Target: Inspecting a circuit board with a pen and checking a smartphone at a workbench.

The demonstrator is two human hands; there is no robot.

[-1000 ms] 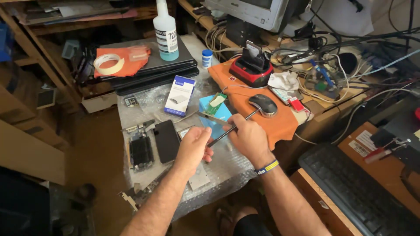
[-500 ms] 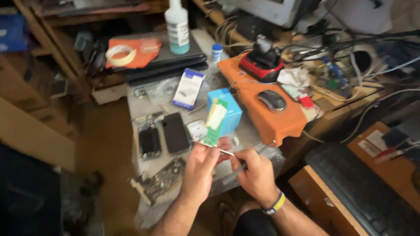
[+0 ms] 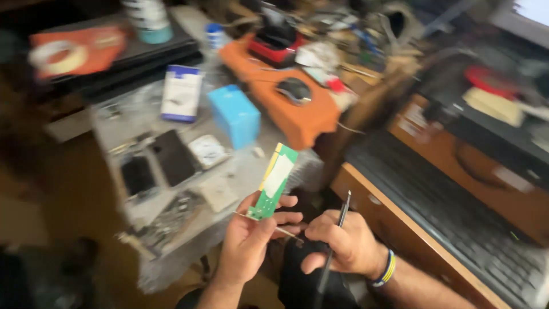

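My left hand (image 3: pixel 251 237) holds a small green circuit board (image 3: pixel 274 180) with a white patch, tilted upward, close to my lap. My right hand (image 3: pixel 340 243) grips a thin dark tool (image 3: pixel 337 237), and a fine metal tip reaches toward the board's lower end. The picture is blurred by motion. Behind the hands, a bubble-wrap covered bench (image 3: pixel 171 229) carries two dark phones (image 3: pixel 154 163), a small round part (image 3: pixel 206 150) and a blue box (image 3: pixel 234 114).
A white and blue box (image 3: pixel 182 92) lies farther back. An orange mat (image 3: pixel 297 114) bears a dark mouse (image 3: pixel 293 88) and a red and black device (image 3: pixel 274 43). A keyboard (image 3: pixel 452 223) sits at right on a wooden desk. A tape roll (image 3: pixel 54 57) lies at back left.
Both hands drew back from the bench toward my lap, lifting the green board away from the blue box. The view swung right and blurred.
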